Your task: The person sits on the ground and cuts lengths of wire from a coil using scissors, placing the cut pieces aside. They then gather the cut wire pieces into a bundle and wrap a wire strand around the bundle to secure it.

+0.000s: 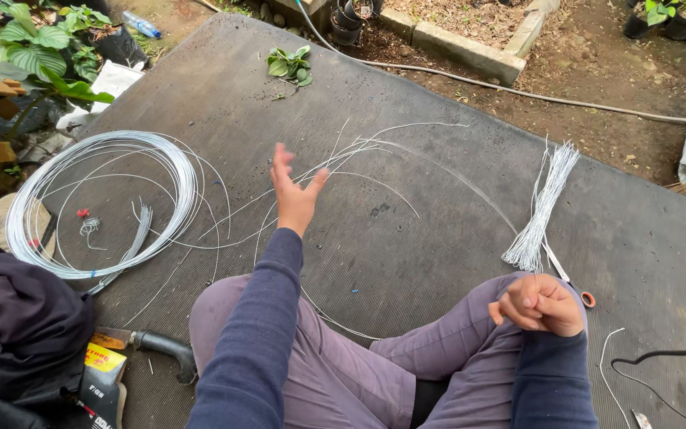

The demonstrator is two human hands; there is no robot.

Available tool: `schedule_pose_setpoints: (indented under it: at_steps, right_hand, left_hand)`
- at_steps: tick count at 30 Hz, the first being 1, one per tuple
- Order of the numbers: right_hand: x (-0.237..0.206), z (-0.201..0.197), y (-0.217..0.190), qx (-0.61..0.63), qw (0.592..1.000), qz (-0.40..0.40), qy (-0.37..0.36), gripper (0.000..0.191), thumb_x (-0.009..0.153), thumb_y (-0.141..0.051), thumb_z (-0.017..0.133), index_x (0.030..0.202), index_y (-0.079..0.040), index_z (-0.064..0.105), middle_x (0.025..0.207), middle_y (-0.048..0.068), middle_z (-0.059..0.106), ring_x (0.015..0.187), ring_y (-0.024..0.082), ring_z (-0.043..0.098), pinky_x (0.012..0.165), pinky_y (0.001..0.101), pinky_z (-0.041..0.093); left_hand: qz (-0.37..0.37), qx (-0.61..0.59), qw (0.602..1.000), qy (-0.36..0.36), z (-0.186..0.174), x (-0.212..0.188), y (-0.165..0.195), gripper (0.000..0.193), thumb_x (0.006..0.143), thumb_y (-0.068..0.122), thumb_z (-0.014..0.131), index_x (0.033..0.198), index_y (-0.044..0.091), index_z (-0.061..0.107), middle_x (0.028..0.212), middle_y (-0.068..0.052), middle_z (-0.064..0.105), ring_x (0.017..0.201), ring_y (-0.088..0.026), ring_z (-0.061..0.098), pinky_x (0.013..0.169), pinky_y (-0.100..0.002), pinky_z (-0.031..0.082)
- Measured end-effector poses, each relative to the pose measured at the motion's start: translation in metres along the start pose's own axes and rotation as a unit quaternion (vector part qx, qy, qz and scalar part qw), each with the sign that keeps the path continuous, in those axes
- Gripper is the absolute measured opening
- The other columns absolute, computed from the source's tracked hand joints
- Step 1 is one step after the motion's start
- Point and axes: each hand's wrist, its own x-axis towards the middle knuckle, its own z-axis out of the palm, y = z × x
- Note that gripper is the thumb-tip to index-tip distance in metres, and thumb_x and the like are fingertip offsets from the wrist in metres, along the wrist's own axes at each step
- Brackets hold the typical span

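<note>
I sit cross-legged on a dark rubber mat (438, 183). My left hand (293, 191) is stretched forward above the mat, fingers spread, over several long loose strands of thin silver wire (359, 163); whether it pinches a strand I cannot tell. My right hand (539, 304) rests on my right knee with its fingers curled shut, right by the lower end of a bundle of cut straight wire pieces (543, 202). A large coil of silver wire (101, 199) lies to the left of my left hand.
Orange-handled scissors (577, 287) lie by my right knee. A dark cloth (17, 326), a yellow packet (103, 359) and a black-handled tool (164, 348) sit at the lower left. Leafy plants (25, 48), a hose (518, 89), pots and a stone border surround the mat.
</note>
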Motion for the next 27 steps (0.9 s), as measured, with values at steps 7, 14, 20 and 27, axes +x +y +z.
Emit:
schedule_pose_setpoints:
  at_steps: [7,14,20,27]
  right_hand:
    - [0.017,-0.003,0.005,0.049,0.949,-0.168,0.263,0.016,0.115,-0.023,0.057,0.111,-0.010,0.065,0.071,-0.003,0.039,0.069,0.012,0.038,0.094,0.0400,0.044]
    - [0.052,-0.006,0.009,-0.024,0.843,-0.146,0.517,0.024,0.110,-0.024,0.054,0.129,-0.011,0.062,0.072,-0.004,0.046,0.065,0.011,0.046,0.087,0.0386,0.050]
    - [0.091,0.005,0.079,-0.254,0.806,0.065,0.530,0.031,0.103,-0.023,0.059,0.128,-0.006,0.067,0.074,-0.001,0.059,0.063,0.009,0.058,0.062,0.0283,0.056]
    - [0.103,0.023,0.129,-0.268,0.862,0.182,0.389,0.037,0.099,-0.018,0.064,0.134,-0.007,0.069,0.075,0.002,0.064,0.060,0.009,0.061,0.059,0.0259,0.054]
  left_hand:
    - [-0.085,-0.031,0.984,-0.155,0.007,-0.007,-0.012,0.019,0.100,0.017,0.062,0.113,0.008,0.072,0.080,-0.001,0.066,0.071,-0.009,0.068,0.064,-0.026,0.054]
    - [-0.143,-0.017,0.964,-0.221,0.020,-0.030,0.018,0.022,0.101,0.018,0.060,0.117,0.006,0.070,0.083,-0.006,0.073,0.065,-0.013,0.072,0.053,-0.027,0.058]
    - [-0.152,-0.209,0.957,-0.131,0.056,-0.074,0.056,0.033,0.105,0.025,0.053,0.133,0.008,0.058,0.076,-0.005,0.065,0.058,-0.017,0.072,0.046,-0.029,0.058]
    - [-0.150,-0.191,0.966,-0.092,0.069,-0.093,0.050,0.040,0.104,0.032,0.053,0.139,0.011,0.055,0.070,-0.005,0.060,0.050,-0.017,0.069,0.040,-0.029,0.053]
